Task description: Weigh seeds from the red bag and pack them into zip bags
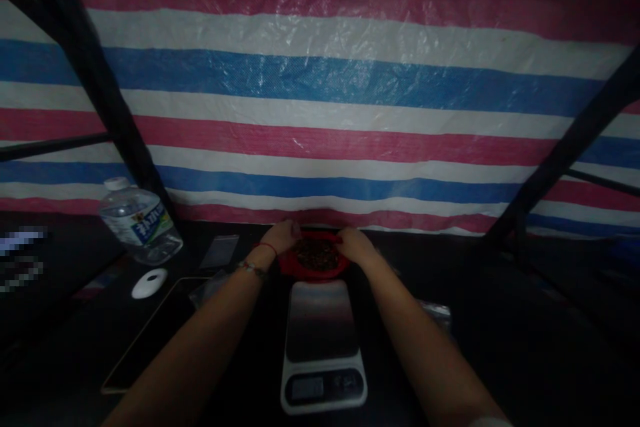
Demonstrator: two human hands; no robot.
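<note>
Okay, taking the scale as clock centre, going left to right. A pixelated item is lying far out toward 10, too blurred to tell. A clear plastic bottle, ribbed-looking and rounded, white cap and printed label, is standing at 10. A smooth white oval object is sitting between 9 and 10, a flat dark tablet-like slab with a thin light edge at 9. A flat translucent sachet and a crinkly clear bag are lying toward 10, the bag partly hidden by the left forearm.

Left hand, wearing a red string and a beaded bracelet, is gripping the red bowl at its 9 o'clock side. The bowl, round and holding small dark rough pieces, is sitting at 12, just beyond the scale with its smooth, sheeny rectangular plate and white rounded body. Right hand is gripping the rim at the bowl's 2 to 3 o'clock. A shiny wrinkled plastic bag is lying near 3, partly behind the right forearm. Glossy woven striped tarp is hanging behind, dark poles flanking it.
</note>
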